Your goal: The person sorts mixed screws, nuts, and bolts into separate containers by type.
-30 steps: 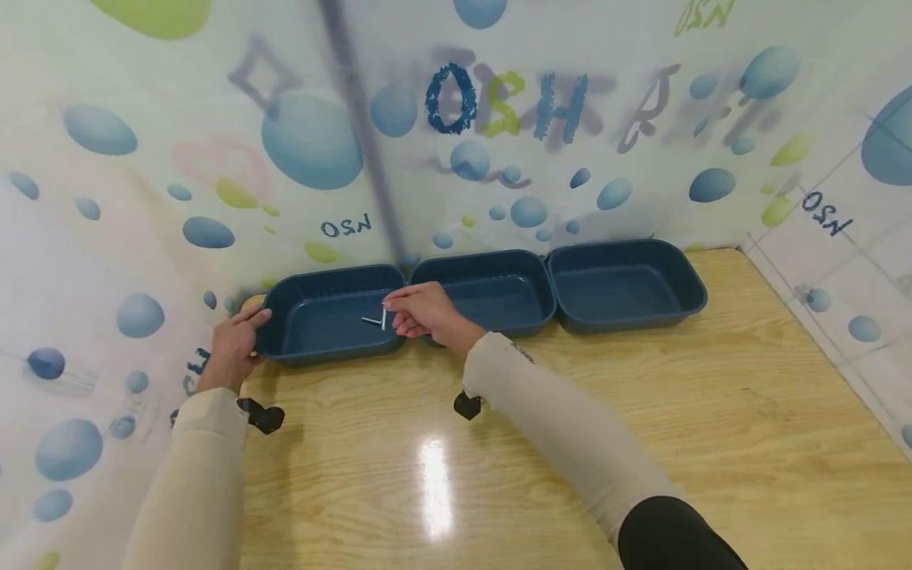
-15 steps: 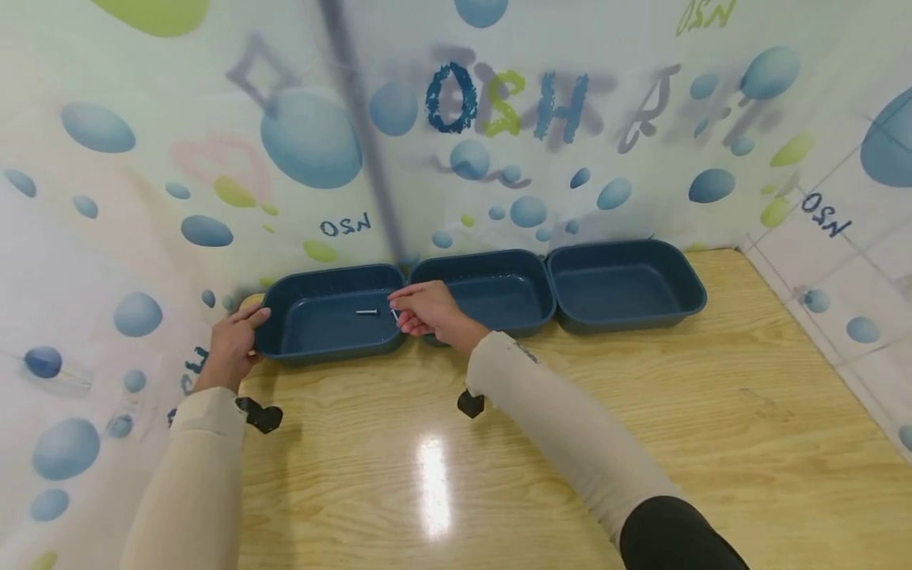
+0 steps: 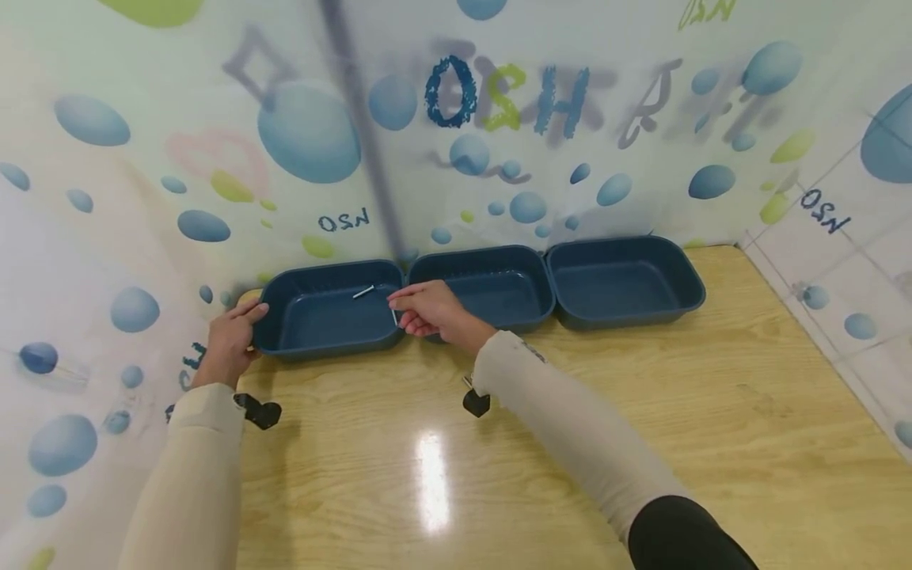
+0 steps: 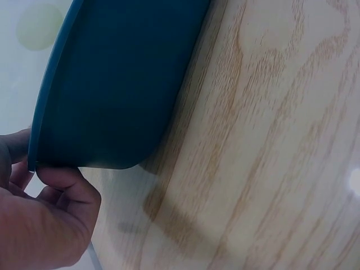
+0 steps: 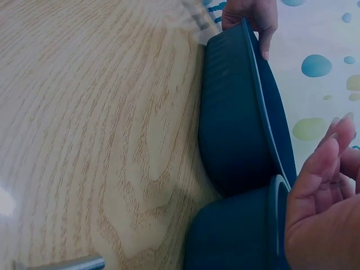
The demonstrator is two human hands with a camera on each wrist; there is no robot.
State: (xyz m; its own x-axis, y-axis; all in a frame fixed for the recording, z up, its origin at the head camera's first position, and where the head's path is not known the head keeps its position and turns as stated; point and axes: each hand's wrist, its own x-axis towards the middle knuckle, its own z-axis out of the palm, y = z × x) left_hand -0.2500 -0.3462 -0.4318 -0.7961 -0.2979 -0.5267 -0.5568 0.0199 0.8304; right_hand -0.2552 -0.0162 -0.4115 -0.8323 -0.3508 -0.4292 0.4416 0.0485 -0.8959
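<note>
My left hand point(image 3: 229, 342) pinches the left rim of the leftmost dark blue tray point(image 3: 335, 347); in the left wrist view its thumb and fingers point(image 4: 59, 179) lie on either side of that rim. A small silver screw point(image 3: 363, 292) rests inside this tray, towards the back right. Above the joint between the left and middle trays, my right hand point(image 3: 431, 310) pinches another thin silver screw point(image 3: 395, 317) that points down from its fingertips. The right wrist view shows the curled right hand point(image 5: 329, 197), but the held screw does not show there.
A middle blue tray point(image 3: 492, 248) and a right blue tray point(image 3: 627, 318) stand in line beside the left one, against a patterned wall sheet point(image 3: 606, 158). Light wood table point(image 3: 356, 443) stretches in front. Black wrist mounts point(image 3: 476, 402) hang below the sleeves.
The screw in the left tray has shifted towards the back and turned. My right hand has drawn slightly right with its screw. My left hand stays on the rim.
</note>
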